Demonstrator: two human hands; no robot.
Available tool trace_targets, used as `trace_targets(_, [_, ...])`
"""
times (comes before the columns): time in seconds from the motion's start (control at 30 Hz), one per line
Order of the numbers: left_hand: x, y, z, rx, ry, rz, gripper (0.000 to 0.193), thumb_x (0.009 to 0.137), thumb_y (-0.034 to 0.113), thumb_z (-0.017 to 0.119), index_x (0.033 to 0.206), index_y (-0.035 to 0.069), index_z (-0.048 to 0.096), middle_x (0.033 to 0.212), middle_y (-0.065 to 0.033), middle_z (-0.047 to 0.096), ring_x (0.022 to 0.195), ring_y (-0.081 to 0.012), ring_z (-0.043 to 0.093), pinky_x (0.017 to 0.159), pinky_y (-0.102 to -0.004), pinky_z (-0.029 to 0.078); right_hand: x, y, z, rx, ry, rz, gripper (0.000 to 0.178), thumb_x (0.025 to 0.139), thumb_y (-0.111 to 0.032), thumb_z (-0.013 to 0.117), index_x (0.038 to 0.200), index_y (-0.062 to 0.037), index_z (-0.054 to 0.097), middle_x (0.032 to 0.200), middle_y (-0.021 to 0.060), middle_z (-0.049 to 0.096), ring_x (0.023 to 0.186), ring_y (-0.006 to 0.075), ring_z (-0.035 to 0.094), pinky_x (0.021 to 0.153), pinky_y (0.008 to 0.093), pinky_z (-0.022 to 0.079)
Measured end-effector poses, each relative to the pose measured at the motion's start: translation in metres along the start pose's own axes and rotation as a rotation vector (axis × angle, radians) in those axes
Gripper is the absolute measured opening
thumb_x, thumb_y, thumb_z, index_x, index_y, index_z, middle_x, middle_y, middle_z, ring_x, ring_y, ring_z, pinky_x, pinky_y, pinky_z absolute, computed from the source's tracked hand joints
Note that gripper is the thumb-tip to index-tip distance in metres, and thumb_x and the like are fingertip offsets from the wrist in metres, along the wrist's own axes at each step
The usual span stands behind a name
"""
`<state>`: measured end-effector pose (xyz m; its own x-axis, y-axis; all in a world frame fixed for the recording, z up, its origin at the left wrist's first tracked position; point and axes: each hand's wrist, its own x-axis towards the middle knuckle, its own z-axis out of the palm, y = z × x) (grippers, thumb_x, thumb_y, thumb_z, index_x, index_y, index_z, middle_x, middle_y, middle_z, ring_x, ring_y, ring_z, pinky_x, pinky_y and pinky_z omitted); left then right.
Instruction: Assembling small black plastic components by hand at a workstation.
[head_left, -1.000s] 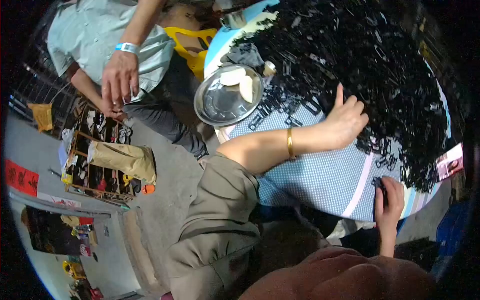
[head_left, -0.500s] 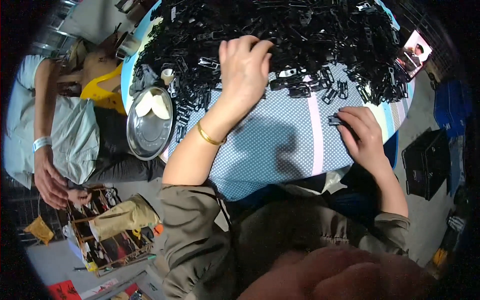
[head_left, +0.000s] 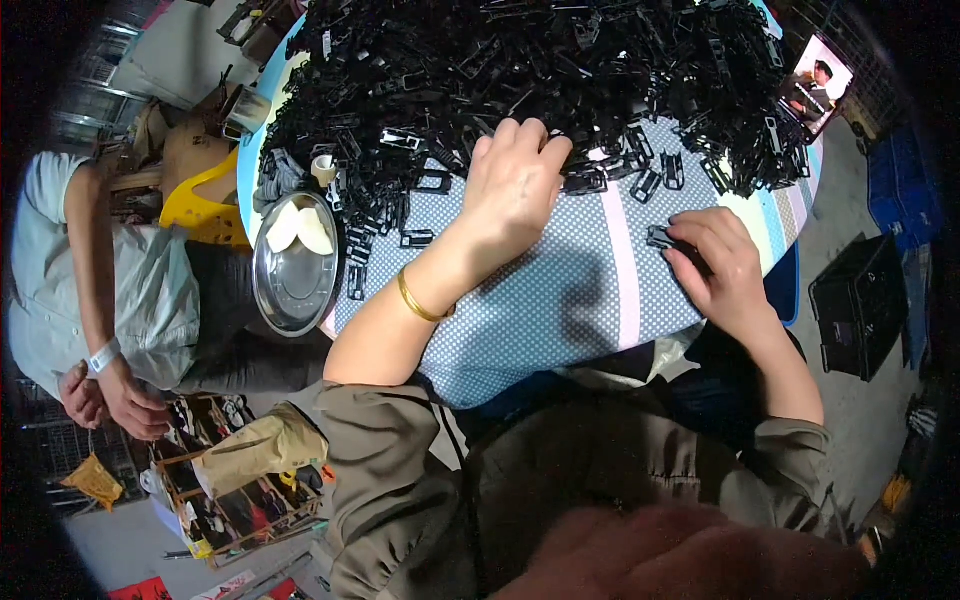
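Observation:
A wide heap of small black plastic clips (head_left: pixel 440 60) covers the far part of the table. At the near edge of the heap, my left hand (head_left: pixel 515 185) is closed with bent fingers, a gold bangle on its wrist. Its fingertips are hidden, so what they hold does not show. To the right, my right hand (head_left: pixel 725 265) pinches one black clip (head_left: pixel 660 237) between thumb and fingers, just over the dotted tablecloth (head_left: pixel 540 340). A few loose clips lie between the hands, nearer the heap.
On the table's left stands a round metal dish (head_left: pixel 295 285) with pale wedge-shaped pieces, beside a small white cup (head_left: pixel 323 170). A lit phone (head_left: pixel 815 85) leans at the right edge. Another person's arm (head_left: pixel 95 270) is at left; a black crate (head_left: pixel 855 305) sits on the floor right.
My left hand has drawn back from the heap, toward me and slightly right. My right hand keeps its pinch on the clip, almost unmoved. The other person's hands have shifted.

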<state>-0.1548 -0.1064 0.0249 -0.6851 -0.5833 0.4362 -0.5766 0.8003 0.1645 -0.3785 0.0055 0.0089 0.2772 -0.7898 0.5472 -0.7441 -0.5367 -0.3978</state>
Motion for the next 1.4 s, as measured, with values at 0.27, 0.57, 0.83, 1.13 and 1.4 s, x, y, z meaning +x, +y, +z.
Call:
trace_targets(0.27, [-0.006, 0.003, -0.002, 0.172, -0.045, -0.024, 0.016, 0.071, 0.009, 0.054, 0.086, 0.004, 0.053, 0.080, -0.0087, 0.048, 0.077, -0.0257, 0.046, 0.066, -0.0365, 0.034, 0.003, 0.000, 0.001, -0.010, -0.013, 0.011, 0.022, 0.066, -0.001, 0.067, 0.085, 0.0020, 0.057, 0.090, 0.0144, 0.060, 0.081, 0.0291, 0.056, 0.070, 0.0345, 0.045])
trace_targets(0.57, [-0.011, 0.002, 0.003, 0.177, 0.092, -0.116, 0.011, 0.067, 0.010, 0.059, 0.076, 0.007, 0.053, 0.074, -0.0066, 0.053, 0.079, -0.0240, 0.051, 0.071, -0.0376, 0.037, 0.005, -0.011, 0.010, 0.038, -0.002, 0.016, 0.021, 0.067, 0.001, 0.065, 0.086, 0.0032, 0.057, 0.091, 0.0155, 0.059, 0.082, 0.0306, 0.055, 0.072, 0.0357, 0.045])
trace_targets(0.83, [0.009, 0.009, -0.005, -0.376, 0.406, -0.039, 0.025, 0.073, 0.001, 0.058, 0.097, 0.002, 0.051, 0.088, -0.0135, 0.054, 0.081, -0.0314, 0.054, 0.066, -0.0376, 0.046, -0.001, -0.012, -0.004, -0.025, -0.031, 0.056, 0.021, 0.070, 0.002, 0.062, 0.090, 0.0038, 0.056, 0.093, 0.0161, 0.058, 0.086, 0.0305, 0.056, 0.075, 0.0347, 0.044])
trace_targets(1.13, [0.009, 0.028, -0.012, -1.340, -0.401, -0.587, 0.020, 0.089, 0.011, 0.048, 0.103, -0.001, 0.056, 0.081, -0.0032, 0.057, 0.059, -0.0055, 0.049, 0.053, -0.0182, 0.041, -0.001, 0.006, 0.001, 0.019, -0.002, 0.035, 0.026, 0.067, -0.004, 0.065, 0.091, 0.0020, 0.056, 0.092, 0.0152, 0.058, 0.083, 0.0315, 0.055, 0.073, 0.0367, 0.045])
trace_targets(1.4, [-0.005, 0.036, 0.007, -1.452, -0.408, -0.721, 0.029, 0.092, 0.020, 0.045, 0.103, -0.005, 0.054, 0.081, -0.0092, 0.060, 0.063, -0.0111, 0.056, 0.058, -0.0201, 0.046, -0.019, 0.014, 0.005, -0.005, 0.094, -0.006, 0.024, 0.069, -0.015, 0.065, 0.089, -0.0033, 0.059, 0.093, 0.0084, 0.059, 0.085, 0.0244, 0.055, 0.075, 0.0353, 0.042])
